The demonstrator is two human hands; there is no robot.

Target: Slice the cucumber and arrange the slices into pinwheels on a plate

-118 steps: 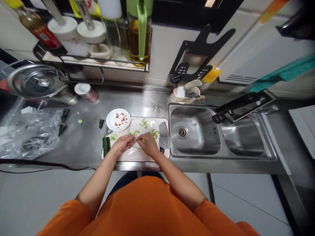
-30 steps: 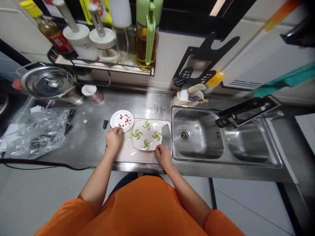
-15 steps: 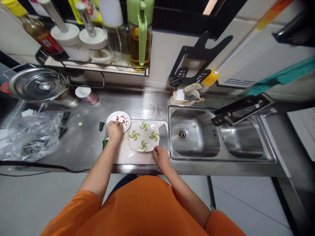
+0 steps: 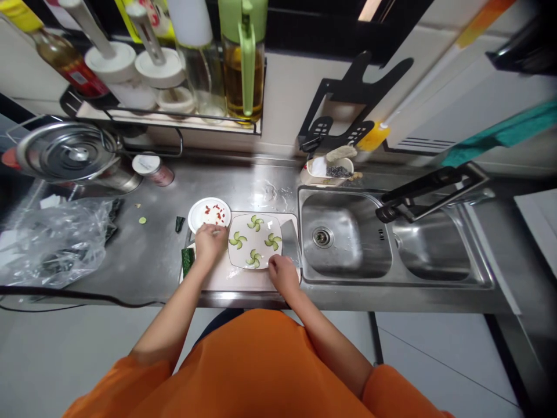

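A square white plate (image 4: 255, 239) holds several pinwheels of green cucumber slices (image 4: 273, 241). It rests on a white cutting board (image 4: 230, 280). Over the board's left side, my left hand (image 4: 209, 247) has its fingers pinched together between that plate and a small round white dish (image 4: 196, 213) with red bits (image 4: 214, 213), which look like goji berries. My right hand (image 4: 284, 274) is closed at the plate's lower right corner, fingertips by the rim. What either hand pinches is too small or hidden. A cleaver blade (image 4: 290, 241) lies right of the plate.
A cucumber piece (image 4: 187, 261) lies at the board's left edge, a dark green end piece (image 4: 179, 224) beyond it. Plastic bags (image 4: 73, 238) and a lidded pot (image 4: 73, 152) stand left. To the right is a double sink (image 4: 348, 232); above, a rack (image 4: 174, 119) of bottles and jars.
My left hand has moved from over the round dish down and slightly right, uncovering more of the dish and the cucumber piece. My right hand has shifted slightly up and left at the plate corner.
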